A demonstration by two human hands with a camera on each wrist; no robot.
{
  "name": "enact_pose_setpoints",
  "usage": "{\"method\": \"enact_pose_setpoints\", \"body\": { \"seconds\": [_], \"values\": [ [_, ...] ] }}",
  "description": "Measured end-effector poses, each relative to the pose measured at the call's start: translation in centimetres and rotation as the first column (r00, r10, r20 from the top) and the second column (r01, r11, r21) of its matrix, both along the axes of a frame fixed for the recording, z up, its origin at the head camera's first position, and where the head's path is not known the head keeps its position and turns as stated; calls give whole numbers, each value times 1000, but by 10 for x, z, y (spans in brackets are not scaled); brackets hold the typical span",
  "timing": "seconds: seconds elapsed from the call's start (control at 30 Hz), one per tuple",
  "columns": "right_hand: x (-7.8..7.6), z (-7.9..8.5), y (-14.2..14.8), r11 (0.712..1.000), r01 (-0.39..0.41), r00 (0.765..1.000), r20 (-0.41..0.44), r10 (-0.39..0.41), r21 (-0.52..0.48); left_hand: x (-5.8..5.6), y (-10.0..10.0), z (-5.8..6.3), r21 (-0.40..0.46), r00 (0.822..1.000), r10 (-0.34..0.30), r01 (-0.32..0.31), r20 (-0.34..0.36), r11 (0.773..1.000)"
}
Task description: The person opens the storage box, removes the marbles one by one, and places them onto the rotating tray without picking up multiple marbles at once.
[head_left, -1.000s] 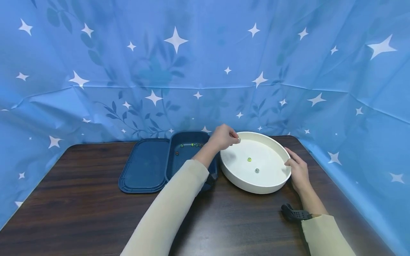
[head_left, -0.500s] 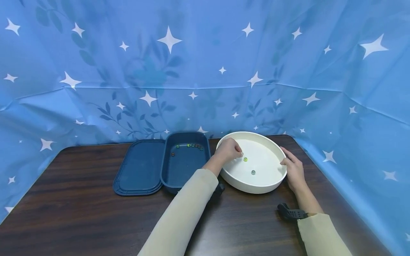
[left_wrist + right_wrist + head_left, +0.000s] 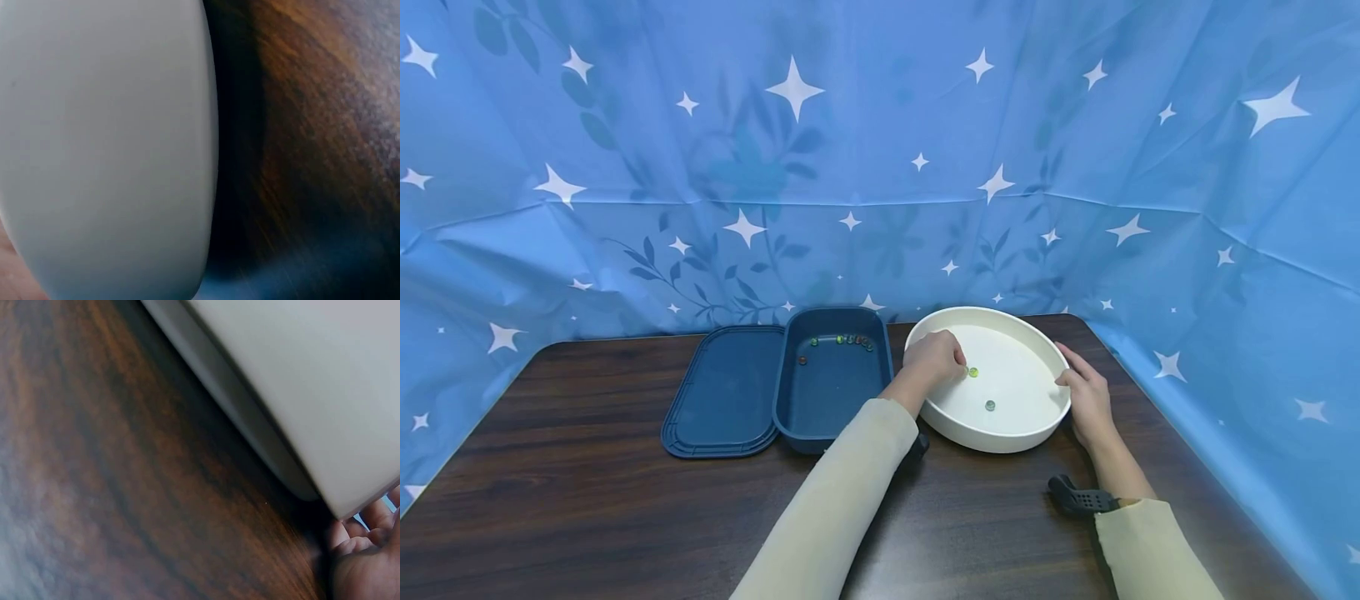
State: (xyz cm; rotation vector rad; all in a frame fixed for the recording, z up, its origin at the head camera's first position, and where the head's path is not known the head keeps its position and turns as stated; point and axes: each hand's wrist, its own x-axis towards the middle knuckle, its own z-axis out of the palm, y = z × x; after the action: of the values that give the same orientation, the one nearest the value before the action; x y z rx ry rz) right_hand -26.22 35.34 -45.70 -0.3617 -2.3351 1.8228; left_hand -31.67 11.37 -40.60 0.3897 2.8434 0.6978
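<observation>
Grip of left hand (image 3: 936, 357) narrow, pinching small pale glassy marble (image 3: 966, 371) inside shallow round white tray (image 3: 1022, 358), just beside yellow-green glassy marble (image 3: 973, 372); right hand (image 3: 1088, 400) holding tray's rim on dark wood-grained tabletop (image 3: 625, 517).

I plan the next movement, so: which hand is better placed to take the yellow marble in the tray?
Probably the left hand: it is close beside the yellow marble, though it seems to pinch another marble. The right hand is farther and grips the tray.
</observation>
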Motion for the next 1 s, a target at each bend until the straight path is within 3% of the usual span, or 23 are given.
{"method": "enact_pose_setpoints", "body": {
  "seconds": [0.37,0.6,0.8,1.0],
  "values": [
    [-1,0,-3,1000,-10,1000,-4,10,0,-1,-3,2,9,1000,6,-6,-5,1000],
    [0,1,2,1000,18,1000,-4,-18,-8,1,-10,28,62,999,6,-3,-34,998],
    [0,-1,3,1000,18,1000,5,-18,5,-2,-37,53,147,998,21,-13,-54,989],
    [-2,-2,0,1000,15,1000,12,-16,9,-15,-80,55,257,993,102,-83,-61,963]
  ]
}}
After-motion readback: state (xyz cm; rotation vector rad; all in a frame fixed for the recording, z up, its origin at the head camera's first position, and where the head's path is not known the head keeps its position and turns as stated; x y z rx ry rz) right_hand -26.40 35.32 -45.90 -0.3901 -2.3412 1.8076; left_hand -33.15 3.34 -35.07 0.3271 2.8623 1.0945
